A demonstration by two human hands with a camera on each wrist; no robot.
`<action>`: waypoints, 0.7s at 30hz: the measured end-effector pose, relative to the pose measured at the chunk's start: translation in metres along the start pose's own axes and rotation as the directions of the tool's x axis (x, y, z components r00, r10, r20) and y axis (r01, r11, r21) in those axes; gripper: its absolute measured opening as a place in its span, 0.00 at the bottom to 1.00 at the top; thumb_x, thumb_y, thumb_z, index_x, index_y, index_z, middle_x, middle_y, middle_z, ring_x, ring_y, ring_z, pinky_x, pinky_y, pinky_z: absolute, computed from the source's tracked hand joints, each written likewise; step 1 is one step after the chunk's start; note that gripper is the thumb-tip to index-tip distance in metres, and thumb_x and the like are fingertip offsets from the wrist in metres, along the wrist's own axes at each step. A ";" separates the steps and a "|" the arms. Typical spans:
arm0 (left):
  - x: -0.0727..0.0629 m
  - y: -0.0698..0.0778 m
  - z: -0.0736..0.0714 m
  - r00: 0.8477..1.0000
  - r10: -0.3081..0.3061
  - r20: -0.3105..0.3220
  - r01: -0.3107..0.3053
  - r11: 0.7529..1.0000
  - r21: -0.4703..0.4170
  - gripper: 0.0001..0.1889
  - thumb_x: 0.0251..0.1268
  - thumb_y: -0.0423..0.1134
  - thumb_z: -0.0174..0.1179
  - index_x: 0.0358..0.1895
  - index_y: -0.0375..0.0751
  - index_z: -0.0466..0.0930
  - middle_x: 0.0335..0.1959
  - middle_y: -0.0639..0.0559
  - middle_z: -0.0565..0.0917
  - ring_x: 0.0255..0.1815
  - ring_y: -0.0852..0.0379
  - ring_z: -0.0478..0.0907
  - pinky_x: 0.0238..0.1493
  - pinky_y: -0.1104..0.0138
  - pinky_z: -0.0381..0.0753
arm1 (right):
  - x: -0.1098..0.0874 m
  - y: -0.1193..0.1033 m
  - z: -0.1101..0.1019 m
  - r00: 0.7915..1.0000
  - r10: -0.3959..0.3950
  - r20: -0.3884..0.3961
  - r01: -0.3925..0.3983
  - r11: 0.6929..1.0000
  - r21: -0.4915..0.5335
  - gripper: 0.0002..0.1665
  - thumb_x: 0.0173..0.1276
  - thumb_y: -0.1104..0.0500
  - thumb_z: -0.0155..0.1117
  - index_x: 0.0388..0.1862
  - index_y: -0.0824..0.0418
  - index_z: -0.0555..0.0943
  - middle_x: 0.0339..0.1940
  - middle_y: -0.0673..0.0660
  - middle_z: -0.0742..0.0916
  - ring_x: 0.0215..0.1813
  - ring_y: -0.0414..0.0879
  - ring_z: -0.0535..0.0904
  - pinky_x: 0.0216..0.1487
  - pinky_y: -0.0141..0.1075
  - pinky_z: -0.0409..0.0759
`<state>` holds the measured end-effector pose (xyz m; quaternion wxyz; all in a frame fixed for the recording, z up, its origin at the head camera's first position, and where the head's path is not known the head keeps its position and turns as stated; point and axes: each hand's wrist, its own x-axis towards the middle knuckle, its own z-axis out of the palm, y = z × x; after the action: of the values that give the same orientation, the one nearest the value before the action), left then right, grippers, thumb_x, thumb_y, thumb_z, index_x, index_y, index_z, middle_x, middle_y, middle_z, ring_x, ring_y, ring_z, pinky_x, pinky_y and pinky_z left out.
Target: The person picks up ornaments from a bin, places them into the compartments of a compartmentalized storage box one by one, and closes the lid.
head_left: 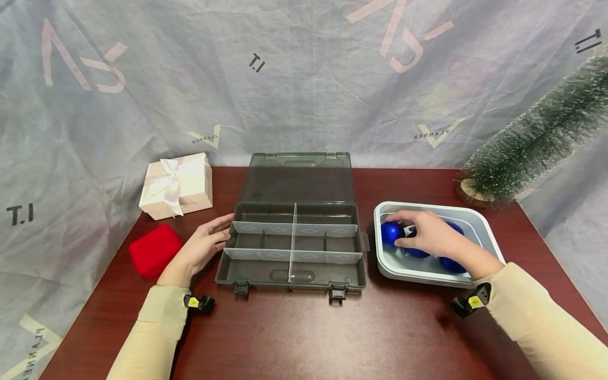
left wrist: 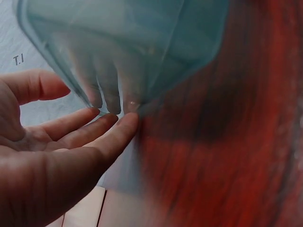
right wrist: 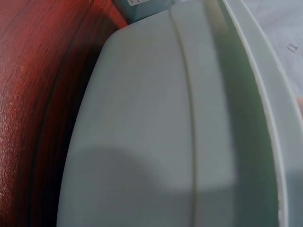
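A grey translucent compartment box [head_left: 291, 241] lies with its lid [head_left: 299, 182] folded back on the table. Against its left side rest the loosely extended fingers of my left hand [head_left: 201, 245]; the left wrist view shows fingertips [left wrist: 129, 120] touching the clear wall [left wrist: 189, 38]. To the right, my right hand [head_left: 429, 232] reaches into a pale grey tub [head_left: 486, 232]. Thumb and fingers pinch a shiny blue Christmas ball [head_left: 391, 233] at the tub's left end. Other blue balls [head_left: 451, 264] lie under and beside that hand. The tub's outer wall [right wrist: 137, 109] fills the right wrist view, hiding the grip.
A white gift box [head_left: 178, 184] with a ribbon stands at the back left. In front of it is a red velvety box [head_left: 155, 251], near my left forearm. A small frosted tree [head_left: 527, 142] on a wooden base leans at the back right. Printed cloth [head_left: 304, 95] hangs behind the table.
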<state>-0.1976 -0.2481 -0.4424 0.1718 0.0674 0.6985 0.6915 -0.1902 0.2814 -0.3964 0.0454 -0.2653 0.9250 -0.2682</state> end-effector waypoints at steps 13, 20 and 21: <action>-0.001 0.000 0.000 1.000 0.000 0.006 0.000 1.000 0.005 0.34 0.72 0.25 0.46 0.80 0.27 0.49 0.80 0.31 0.53 0.80 0.36 0.48 0.73 0.40 0.50 | -0.011 -0.005 -0.006 0.989 0.042 -0.138 -0.036 0.998 0.050 0.29 0.58 0.64 0.80 0.59 0.60 0.82 0.52 0.60 0.88 0.50 0.57 0.85 0.49 0.55 0.82; -0.001 -0.001 -0.003 1.000 -0.008 0.017 0.008 1.000 0.009 0.34 0.73 0.24 0.45 0.80 0.28 0.48 0.80 0.32 0.53 0.80 0.37 0.48 0.73 0.42 0.51 | -0.015 -0.013 -0.013 0.981 0.059 -0.184 -0.043 0.995 0.091 0.29 0.60 0.63 0.79 0.60 0.60 0.81 0.56 0.62 0.86 0.53 0.60 0.84 0.49 0.56 0.83; -0.001 -0.001 -0.003 1.000 -0.010 0.019 0.010 1.000 0.011 0.34 0.73 0.25 0.46 0.80 0.29 0.48 0.80 0.32 0.53 0.80 0.37 0.49 0.73 0.42 0.52 | -0.015 -0.014 -0.013 0.979 0.059 -0.193 -0.042 0.995 0.093 0.29 0.60 0.63 0.79 0.60 0.60 0.81 0.56 0.62 0.86 0.53 0.60 0.84 0.49 0.56 0.83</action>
<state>-0.1979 -0.2514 -0.4437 0.1814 0.0714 0.7008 0.6862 -0.1737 0.2853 -0.3783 -0.0274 -0.2118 0.9187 -0.3322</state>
